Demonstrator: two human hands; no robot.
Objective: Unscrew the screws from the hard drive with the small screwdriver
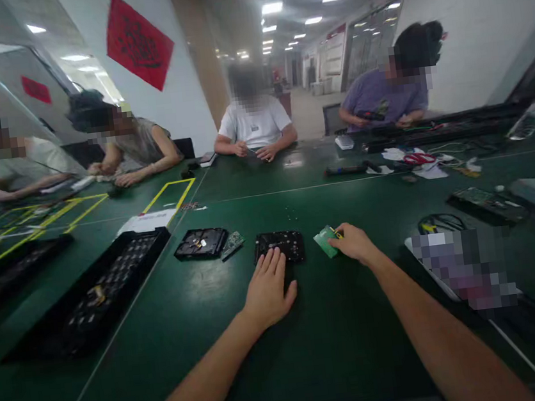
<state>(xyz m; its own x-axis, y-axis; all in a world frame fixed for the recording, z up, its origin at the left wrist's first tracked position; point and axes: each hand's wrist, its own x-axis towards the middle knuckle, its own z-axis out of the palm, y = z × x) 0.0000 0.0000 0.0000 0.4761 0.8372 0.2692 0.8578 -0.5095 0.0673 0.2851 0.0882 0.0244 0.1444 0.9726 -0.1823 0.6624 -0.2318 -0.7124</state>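
My left hand (271,290) lies flat, fingers stretched out, its fingertips resting on the near part of a flat black casing (292,244) with small light spots on top. To its right, my right hand (355,242) pinches the edge of a green circuit board (325,243), which is tilted. Something small and yellow shows by the fingers, too small to name. Left of the casing lies a smaller grey-green circuit board (232,246), partly against another black casing (199,243) with small pieces on it.
A long black tray (128,293) with small parts stands on the left of the green table (342,346). On the right are a bundle of black cable (441,223), a blurred-out flat object (459,269) and a device with a board (485,203). Several co-workers sit across the table.
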